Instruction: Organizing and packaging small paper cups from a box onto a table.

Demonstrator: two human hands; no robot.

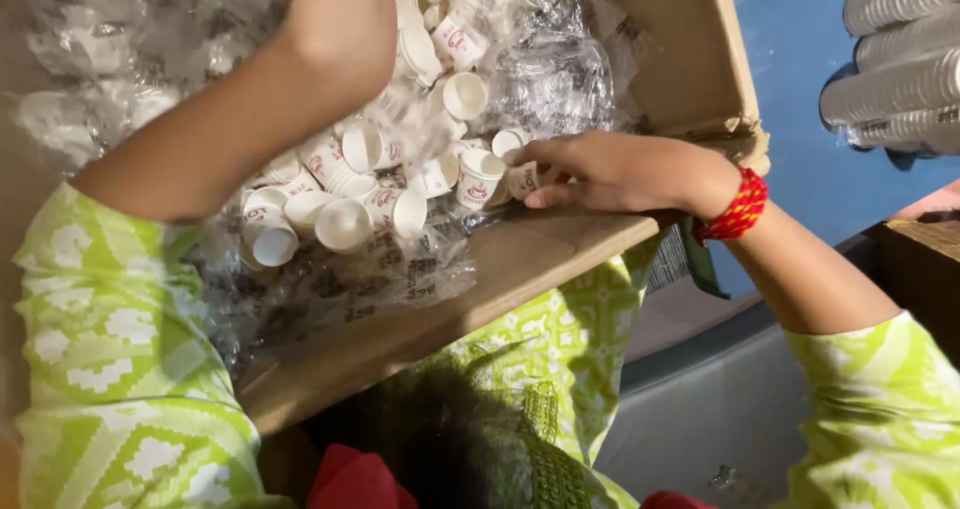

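Note:
A cardboard box (520, 259) lined with clear plastic wrap holds several small white paper cups (345, 224) with red marks. My right hand (610, 172) reaches over the box's near wall and pinches one small paper cup (522, 180) at the pile's edge. A red thread band (735, 212) circles that wrist. My left hand (335, 24) is raised over the back of the pile; its fingers are cut off by the top edge, so what it holds is hidden. Both sleeves are green with a white pattern.
Stacks of silver-grey cups in sleeves (900, 59) lie at the top right on a blue surface (800, 89). The box's flap (690, 49) stands up at the right. A second brown box (925, 269) sits at the right edge. Crumpled plastic (120, 49) fills the left.

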